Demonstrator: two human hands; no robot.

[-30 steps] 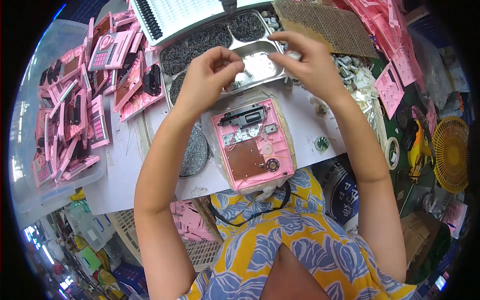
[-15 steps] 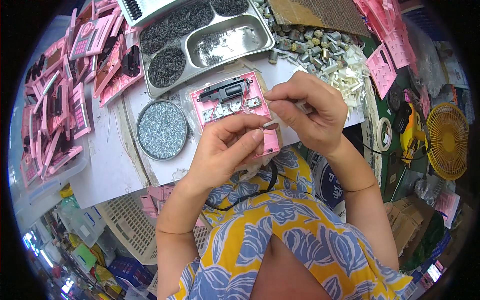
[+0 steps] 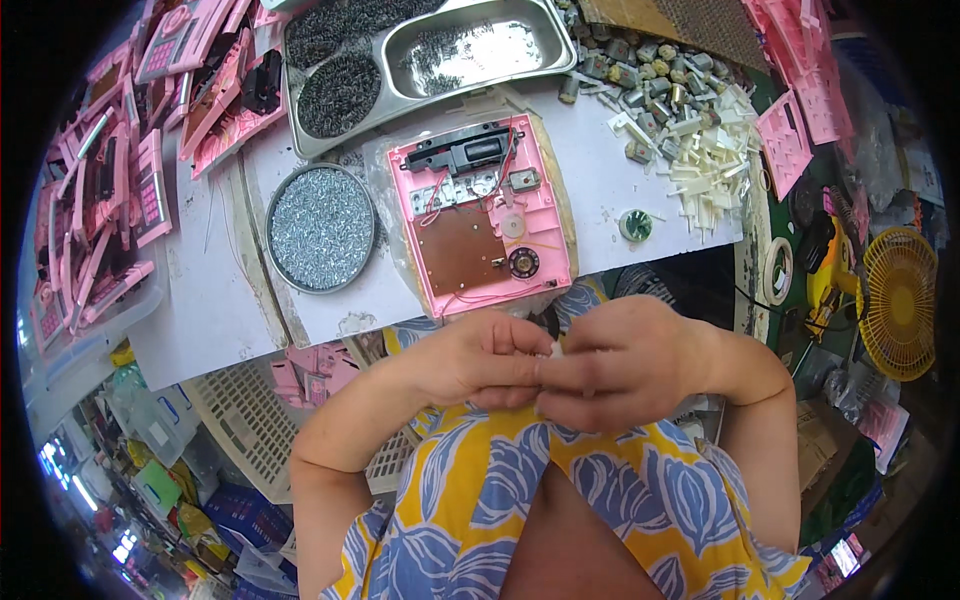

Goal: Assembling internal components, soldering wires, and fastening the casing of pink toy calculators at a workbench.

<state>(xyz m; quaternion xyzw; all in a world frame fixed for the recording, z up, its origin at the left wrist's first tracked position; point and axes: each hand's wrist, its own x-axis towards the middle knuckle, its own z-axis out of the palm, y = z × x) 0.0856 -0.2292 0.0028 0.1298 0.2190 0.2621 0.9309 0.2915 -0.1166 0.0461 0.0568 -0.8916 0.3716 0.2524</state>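
Note:
Drawn in close to my body, my left hand (image 3: 480, 362) and my right hand (image 3: 625, 362) meet, fingers closed and thumbs together. A small white plastic piece (image 3: 556, 350) shows between their fingertips; most of it is hidden, and my right fingers are slightly blurred. Just beyond them, on the table edge, lies an open pink plastic case (image 3: 553, 222) on a padded, plastic-wrapped base. Inside are a brown circuit board (image 3: 460, 250), a black mechanism (image 3: 480, 150), a metal plate (image 3: 455, 190), a small motor (image 3: 524, 180), a round black part (image 3: 523, 262) and red wires.
A round tin of small silvery screws (image 3: 322, 230) stands left of the case. Behind is a metal tray (image 3: 400, 105) of dark springs. Small motors (image 3: 655, 90), white plastic pieces (image 3: 705, 165) and a green-and-white round container (image 3: 635, 225) lie right. Pink cases (image 3: 110, 170) pile up left.
Both hands have drawn back from over the pink case toward my body and come together, uncovering the case's lower half and the green-and-white container. The view has shifted slightly.

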